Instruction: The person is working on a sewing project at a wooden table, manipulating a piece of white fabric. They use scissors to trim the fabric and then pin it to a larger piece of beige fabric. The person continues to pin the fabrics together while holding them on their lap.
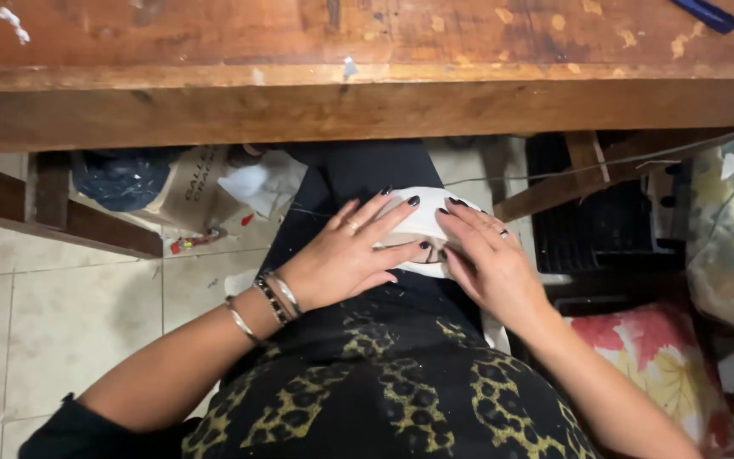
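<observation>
On the lap, below the wooden table [367,93] edge at twelve o'clock, the white cloth [422,223] lies pinned flat by the left hand [346,259] and right hand [490,263], fingers spread and pressing down, apparently to smooth it.

A small piece of white fabric [422,223] lies flat on the person's lap, on dark trousers, just right of the frame's centre. Most of it is covered from both sides, leaving only a rounded middle patch and lower edge visible.
</observation>
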